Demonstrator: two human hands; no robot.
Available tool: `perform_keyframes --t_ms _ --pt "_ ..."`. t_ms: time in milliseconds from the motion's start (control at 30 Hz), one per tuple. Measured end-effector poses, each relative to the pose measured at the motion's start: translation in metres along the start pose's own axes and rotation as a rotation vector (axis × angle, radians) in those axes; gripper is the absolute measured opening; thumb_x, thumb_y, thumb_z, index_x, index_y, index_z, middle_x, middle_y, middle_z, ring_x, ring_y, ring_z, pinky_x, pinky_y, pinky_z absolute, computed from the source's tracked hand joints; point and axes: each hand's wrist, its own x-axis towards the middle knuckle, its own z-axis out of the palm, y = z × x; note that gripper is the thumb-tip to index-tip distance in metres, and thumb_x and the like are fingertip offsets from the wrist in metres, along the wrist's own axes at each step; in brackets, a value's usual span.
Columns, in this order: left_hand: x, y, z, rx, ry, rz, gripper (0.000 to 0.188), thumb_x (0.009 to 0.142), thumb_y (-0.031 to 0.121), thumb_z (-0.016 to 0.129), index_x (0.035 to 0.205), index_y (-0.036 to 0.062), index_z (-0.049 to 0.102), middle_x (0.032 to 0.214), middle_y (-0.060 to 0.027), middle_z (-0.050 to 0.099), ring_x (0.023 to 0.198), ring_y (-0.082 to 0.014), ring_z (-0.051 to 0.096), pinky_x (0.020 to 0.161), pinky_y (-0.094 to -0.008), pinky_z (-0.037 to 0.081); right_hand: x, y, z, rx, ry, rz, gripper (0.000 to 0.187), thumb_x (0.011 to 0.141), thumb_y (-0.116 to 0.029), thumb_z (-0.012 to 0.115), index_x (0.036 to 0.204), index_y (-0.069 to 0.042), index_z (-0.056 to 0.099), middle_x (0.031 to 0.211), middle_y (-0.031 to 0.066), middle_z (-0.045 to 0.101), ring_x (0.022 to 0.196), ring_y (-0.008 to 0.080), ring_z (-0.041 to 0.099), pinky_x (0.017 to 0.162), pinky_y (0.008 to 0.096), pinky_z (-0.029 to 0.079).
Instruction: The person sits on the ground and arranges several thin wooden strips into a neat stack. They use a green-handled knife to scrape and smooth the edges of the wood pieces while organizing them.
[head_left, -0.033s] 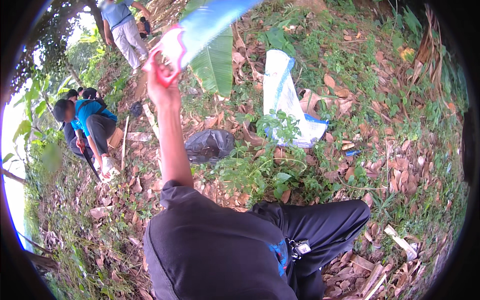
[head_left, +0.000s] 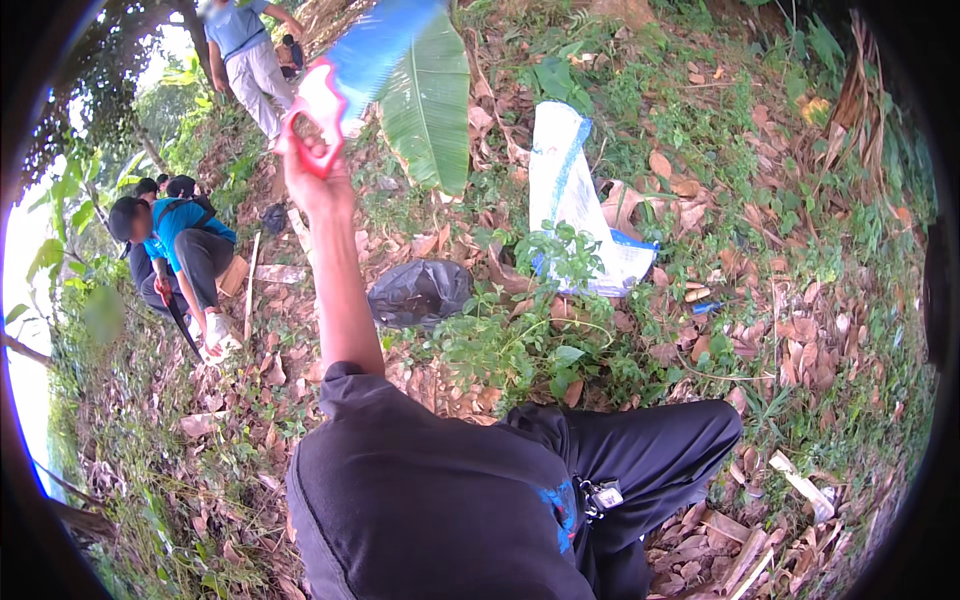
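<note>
Clutches the handsaw [head_left: 368,62] at far left in the left hand [head_left: 318,178], with grip curled closed round the red-and-white handle [head_left: 320,88]! Points the blurred blue blade [head_left: 380,48] far and right, beyond the black plastic bag [head_left: 420,290], left of the white sack [head_left: 562,190]. Can't tell the right hand's grip, out of view.
</note>
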Motion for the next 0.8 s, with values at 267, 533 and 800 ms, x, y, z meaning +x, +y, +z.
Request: perform_keyframes --t_ms 267,533,800 --pt "0.114 0.004 -0.086 -0.386 0.437 -0.034 0.026 0.094 0.03 0.038 0.093 0.0115 0.056 0.077 -0.0038 0.059 0.056 -0.0159 0.049 0.044 -0.0265 0.035 -0.022 -0.065 0.038 0.129 -0.192 -0.008 0.037 0.093 -0.026 0.051 0.116 0.001 0.059 0.103 0.026 0.064 0.091 0.0376 0.064 0.082 0.0452 0.049" --pt "0.148 -0.006 -0.134 -0.459 0.586 -0.03 0.029 0.091 0.032 0.037 0.097 0.0121 0.058 0.08 -0.0049 0.059 0.057 -0.0164 0.051 0.043 -0.0254 0.04 -0.034 -0.063 0.034 0.13 -0.211 -0.002 0.038 0.093 -0.028 0.051 0.115 0.001 0.06 0.102 0.0261 0.065 0.091 0.0377 0.064 0.082 0.0454 0.049" --pt "0.2 -0.002 -0.165 -0.349 0.662 -0.011 0.031 0.091 0.03 0.036 0.096 0.0088 0.058 0.083 -0.0075 0.061 0.058 -0.0174 0.052 0.043 -0.0256 0.041 -0.02 -0.087 0.049 0.139 -0.211 0.007 0.039 0.092 -0.029 0.051 0.115 0.001 0.06 0.101 0.0261 0.065 0.091 0.0379 0.064 0.082 0.0456 0.049"
